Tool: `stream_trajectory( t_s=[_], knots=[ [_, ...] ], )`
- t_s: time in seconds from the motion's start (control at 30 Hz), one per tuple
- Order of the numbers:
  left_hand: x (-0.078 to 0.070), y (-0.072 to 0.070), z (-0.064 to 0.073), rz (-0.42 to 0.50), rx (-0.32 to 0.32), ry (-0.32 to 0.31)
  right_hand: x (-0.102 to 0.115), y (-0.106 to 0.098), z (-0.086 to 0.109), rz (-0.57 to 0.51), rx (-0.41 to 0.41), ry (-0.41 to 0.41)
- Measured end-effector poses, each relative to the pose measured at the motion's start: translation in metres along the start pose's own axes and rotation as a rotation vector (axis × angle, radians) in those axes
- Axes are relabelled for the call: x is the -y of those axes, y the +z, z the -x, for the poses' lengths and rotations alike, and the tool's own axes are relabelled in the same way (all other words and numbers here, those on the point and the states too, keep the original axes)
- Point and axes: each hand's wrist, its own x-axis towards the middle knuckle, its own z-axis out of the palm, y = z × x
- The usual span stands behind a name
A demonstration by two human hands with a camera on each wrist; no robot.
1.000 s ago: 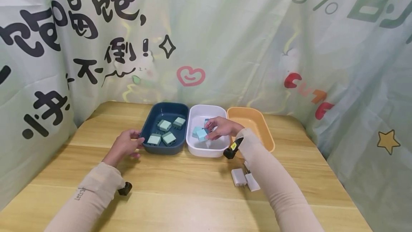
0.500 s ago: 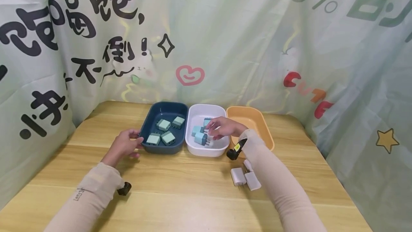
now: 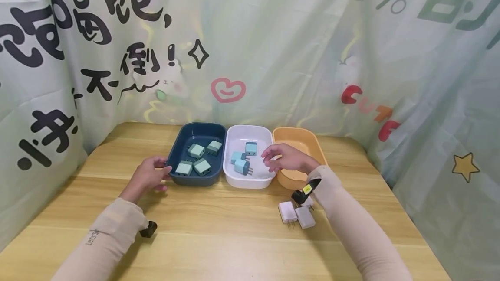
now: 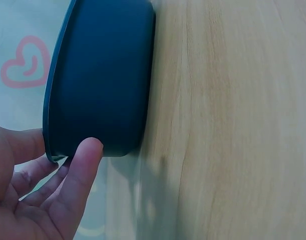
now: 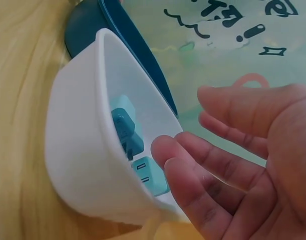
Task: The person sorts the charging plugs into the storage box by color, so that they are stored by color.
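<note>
My left hand grips the near left corner of a navy-blue tray, fingers at its rim in the left wrist view. Several pale green plug chargers lie in that tray. Beside it, a white tray holds three light blue plug chargers, two close together and one farther back. My right hand hovers over the white tray's right rim and the orange tray, with fingers loosely bent and nothing held. In the right wrist view the blue chargers show past the fingertips.
Three white plug chargers lie bunched on the wooden table in front of the orange tray, partly under the right wrist's camera. The three trays stand side by side near a printed curtain.
My right hand has let go of a light blue charger in the white tray and moved right toward the orange tray. My left hand has stayed at the navy tray's corner.
</note>
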Motion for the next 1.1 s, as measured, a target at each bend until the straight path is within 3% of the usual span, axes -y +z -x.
stream_trajectory(
  t_s=[0.27, 0.5, 0.67, 0.83, 1.1],
  knots=[
    [0.002, -0.002, -0.002, 0.001, 0.008, 0.014, -0.013, 0.007, 0.033, -0.015, -0.075, -0.046],
    [0.002, -0.002, -0.002, 0.001, 0.011, 0.008, -0.028, 0.010, 0.063, 0.012, -0.106, -0.136],
    [0.002, -0.002, -0.002, 0.008, 0.009, 0.010, -0.034, 0.010, 0.085, -0.079, -0.105, -0.131],
    [0.001, -0.003, -0.003, 0.009, 0.004, 0.020, -0.045, 0.009, 0.105, -0.064, -0.130, -0.125],
    [0.002, -0.003, -0.003, 0.012, 0.010, 0.016, -0.065, 0.008, 0.129, -0.124, -0.130, -0.044]
  ],
)
